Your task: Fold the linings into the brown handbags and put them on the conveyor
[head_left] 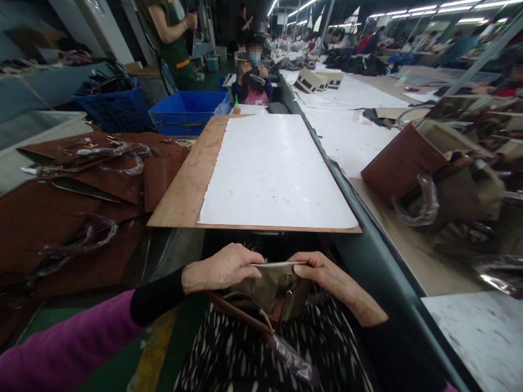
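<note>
A brown handbag (pixel 261 313) with a khaki lining rests in my lap, its mouth open toward me. One plastic-wrapped handle (pixel 292 359) hangs down over the patterned cloth on my legs. My left hand (pixel 226 267) pinches the far rim of the bag between thumb and fingers. At the same rim, farther right, my right hand (pixel 321 272) grips the edge, and a pale strip shows between the two hands. A small metal fitting shows on the lining near the right side. The bag's bottom is hidden.
Ahead stands a wooden board (pixel 183 190) with a white sheet (pixel 269 174) on it. Brown bags (pixel 81 201) are heaped at left, more bags (pixel 408 158) at right. Behind are a blue bin (pixel 190 111), a blue crate (pixel 112 103) and a seated co-worker (pixel 255 81).
</note>
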`<state>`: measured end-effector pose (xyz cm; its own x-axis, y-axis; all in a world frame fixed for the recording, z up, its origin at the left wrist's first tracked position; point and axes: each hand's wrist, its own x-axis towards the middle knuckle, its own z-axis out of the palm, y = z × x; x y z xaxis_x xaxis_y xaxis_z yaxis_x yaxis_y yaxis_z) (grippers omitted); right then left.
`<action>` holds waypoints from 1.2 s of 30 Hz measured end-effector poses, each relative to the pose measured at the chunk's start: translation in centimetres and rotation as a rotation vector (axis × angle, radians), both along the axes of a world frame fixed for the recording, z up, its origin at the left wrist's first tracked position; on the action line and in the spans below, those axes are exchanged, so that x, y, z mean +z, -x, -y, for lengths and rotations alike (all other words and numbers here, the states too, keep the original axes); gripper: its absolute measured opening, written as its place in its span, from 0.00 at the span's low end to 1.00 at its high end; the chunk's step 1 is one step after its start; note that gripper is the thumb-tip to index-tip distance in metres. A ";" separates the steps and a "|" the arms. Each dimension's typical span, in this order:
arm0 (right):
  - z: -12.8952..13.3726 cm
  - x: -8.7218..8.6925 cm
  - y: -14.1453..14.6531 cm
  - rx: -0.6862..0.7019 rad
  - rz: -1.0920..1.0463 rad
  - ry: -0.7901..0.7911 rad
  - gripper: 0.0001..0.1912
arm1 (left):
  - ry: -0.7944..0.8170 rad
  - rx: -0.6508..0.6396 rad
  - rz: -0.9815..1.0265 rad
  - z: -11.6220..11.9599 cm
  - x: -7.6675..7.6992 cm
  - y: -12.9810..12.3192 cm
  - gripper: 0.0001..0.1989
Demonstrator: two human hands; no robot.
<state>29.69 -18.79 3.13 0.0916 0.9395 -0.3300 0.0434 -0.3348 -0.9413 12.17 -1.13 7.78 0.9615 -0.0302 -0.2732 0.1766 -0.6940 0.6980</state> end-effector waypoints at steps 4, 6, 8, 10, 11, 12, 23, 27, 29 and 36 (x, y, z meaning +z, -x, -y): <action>0.1 1.0 1.1 -0.059 0.280 -0.100 0.11 | -0.075 0.022 -0.003 0.3 -0.1 -0.2 0.10; 0.4 1.5 1.7 -0.108 0.375 -0.129 0.11 | -0.079 0.031 -0.001 0.3 0.0 -0.3 0.09; 0.6 1.8 2.2 -0.122 0.388 -0.141 0.13 | -0.074 0.045 0.000 0.2 0.2 -0.3 0.09; 0.6 1.7 2.5 -0.127 0.368 -0.134 0.16 | -0.053 0.056 0.006 0.1 0.3 -0.2 0.08; 0.5 1.6 2.6 -0.138 0.364 -0.129 0.16 | -0.040 0.058 0.010 0.1 0.4 -0.2 0.08; 0.3 1.3 2.8 -0.153 0.367 -0.127 0.15 | -0.024 0.059 0.013 0.1 0.3 -0.1 0.08; -1.6 -1.3 2.0 -0.208 0.232 -0.138 0.05 | 0.162 0.069 -0.002 -0.8 -1.2 0.6 0.07; -1.7 -0.6 2.2 -0.195 0.286 -0.108 0.06 | 0.151 0.054 -0.002 -0.7 -1.0 0.2 0.08; -1.9 -0.1 2.2 -0.165 0.405 -0.103 0.07 | 0.136 0.045 -0.002 -0.7 -0.8 0.1 0.09; -2.5 1.6 1.8 0.128 0.805 -0.119 0.07 | 0.106 0.038 0.000 -0.5 -0.6 0.1 0.08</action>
<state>27.93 -16.27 4.78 0.1476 0.9833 -0.1064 0.7512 -0.1814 -0.6347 12.07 -0.62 7.21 0.9624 -0.0222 -0.2706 0.2017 -0.6089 0.7672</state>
